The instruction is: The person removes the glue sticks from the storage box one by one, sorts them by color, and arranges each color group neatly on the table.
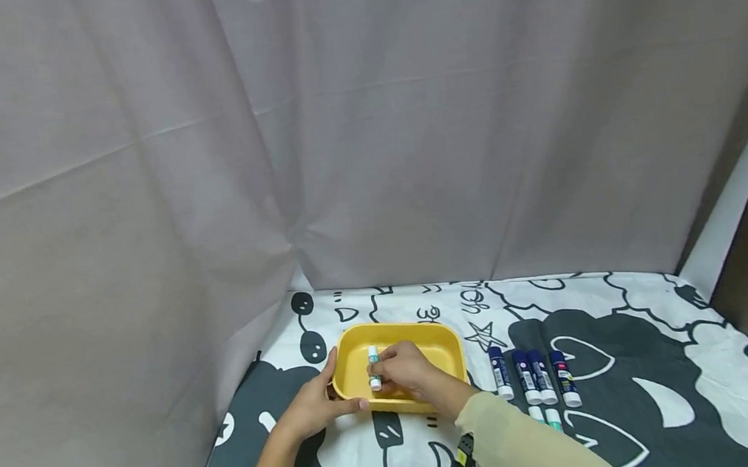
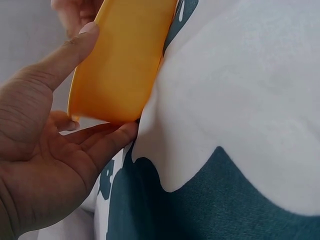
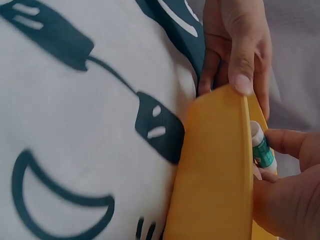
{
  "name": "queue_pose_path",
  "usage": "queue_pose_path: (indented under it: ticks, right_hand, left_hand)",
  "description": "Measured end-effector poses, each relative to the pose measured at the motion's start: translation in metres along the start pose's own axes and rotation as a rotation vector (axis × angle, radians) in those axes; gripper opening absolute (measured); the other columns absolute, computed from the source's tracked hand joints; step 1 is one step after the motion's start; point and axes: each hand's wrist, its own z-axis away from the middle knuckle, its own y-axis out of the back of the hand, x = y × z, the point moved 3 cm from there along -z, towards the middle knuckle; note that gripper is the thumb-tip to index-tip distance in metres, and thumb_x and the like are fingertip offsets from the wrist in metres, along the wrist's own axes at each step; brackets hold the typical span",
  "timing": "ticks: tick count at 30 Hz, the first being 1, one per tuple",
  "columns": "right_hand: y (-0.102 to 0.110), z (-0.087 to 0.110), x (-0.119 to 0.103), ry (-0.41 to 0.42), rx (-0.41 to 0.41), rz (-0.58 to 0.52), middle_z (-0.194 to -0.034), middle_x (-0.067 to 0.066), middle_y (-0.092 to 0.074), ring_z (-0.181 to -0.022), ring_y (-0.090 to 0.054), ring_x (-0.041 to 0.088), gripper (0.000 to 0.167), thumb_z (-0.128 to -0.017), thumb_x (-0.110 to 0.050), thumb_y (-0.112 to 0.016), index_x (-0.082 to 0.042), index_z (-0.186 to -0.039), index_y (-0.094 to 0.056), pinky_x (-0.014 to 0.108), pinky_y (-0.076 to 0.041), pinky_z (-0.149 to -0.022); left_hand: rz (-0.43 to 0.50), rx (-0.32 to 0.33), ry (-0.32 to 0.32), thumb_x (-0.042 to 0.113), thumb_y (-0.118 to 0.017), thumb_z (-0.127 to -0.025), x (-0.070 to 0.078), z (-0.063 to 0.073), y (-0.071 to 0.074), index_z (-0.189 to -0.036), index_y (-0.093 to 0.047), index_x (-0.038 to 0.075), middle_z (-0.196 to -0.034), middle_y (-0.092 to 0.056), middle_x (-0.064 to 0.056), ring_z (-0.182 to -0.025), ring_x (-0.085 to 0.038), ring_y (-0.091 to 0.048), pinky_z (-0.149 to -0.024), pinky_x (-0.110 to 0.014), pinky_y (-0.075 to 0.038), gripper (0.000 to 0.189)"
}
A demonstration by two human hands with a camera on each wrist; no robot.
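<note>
A yellow tray (image 1: 436,338) lies on the patterned cloth in the head view. My left hand (image 1: 318,403) holds its left end: the thumb rests on the near rim, and in the left wrist view the fingers (image 2: 107,142) lie against the end wall. Inside the tray my right hand (image 1: 407,368) pinches a small green-and-white glue stick (image 1: 375,368) between thumb and fingers. The right wrist view shows the same glue stick (image 3: 262,145) just past the tray wall (image 3: 215,165). Whether it touches the tray floor, I cannot tell.
Right of the tray lie several navy glue sticks (image 1: 500,373) with white ends. Closer to me are two smaller sticks (image 1: 553,418), one of them green and white, partly hidden by the right sleeve (image 1: 532,438). A grey curtain (image 1: 410,186) hangs behind the cloth (image 1: 694,383).
</note>
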Motion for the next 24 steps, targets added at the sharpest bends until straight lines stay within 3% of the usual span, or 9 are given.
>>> queue_pose_path:
  ticks: [3,9,24]
  right_hand:
    - [0.009,0.002,0.003,0.015,0.008,-0.015,-0.108,0.018,-0.077,-0.085,-0.076,0.018,0.030,-0.102,-0.008,-0.079,0.009,-0.124,-0.070,0.035,-0.069,-0.081]
    - [0.033,0.009,0.006,0.017,0.029,0.017,-0.109,0.017,-0.077,-0.086,-0.076,0.019,0.031,-0.102,-0.010,-0.079,0.009,-0.125,-0.071,0.037,-0.069,-0.082]
    - [0.088,0.045,-0.001,0.036,0.087,0.115,-0.112,0.016,-0.078,-0.090,-0.077,0.019,0.031,-0.102,-0.011,-0.080,0.007,-0.126,-0.073,0.037,-0.069,-0.082]
  left_hand:
    - [0.016,0.008,-0.005,0.053,-0.099,-0.080,-0.003,0.001,0.001,-0.179,-0.014,0.014,-0.167,-0.054,-0.022,-0.132,-0.026,-0.064,-0.118,-0.058,-0.051,0.136]
    - [0.027,0.010,-0.002,0.050,-0.100,-0.080,-0.006,0.001,0.003,-0.179,-0.014,0.015,-0.166,-0.056,-0.021,-0.133,-0.026,-0.065,-0.119,-0.059,-0.050,0.136]
    - [0.019,0.000,-0.009,0.046,-0.101,-0.080,0.002,-0.001,0.001,-0.179,-0.014,0.018,-0.162,-0.060,-0.019,-0.121,-0.023,-0.063,-0.113,-0.052,-0.051,0.136]
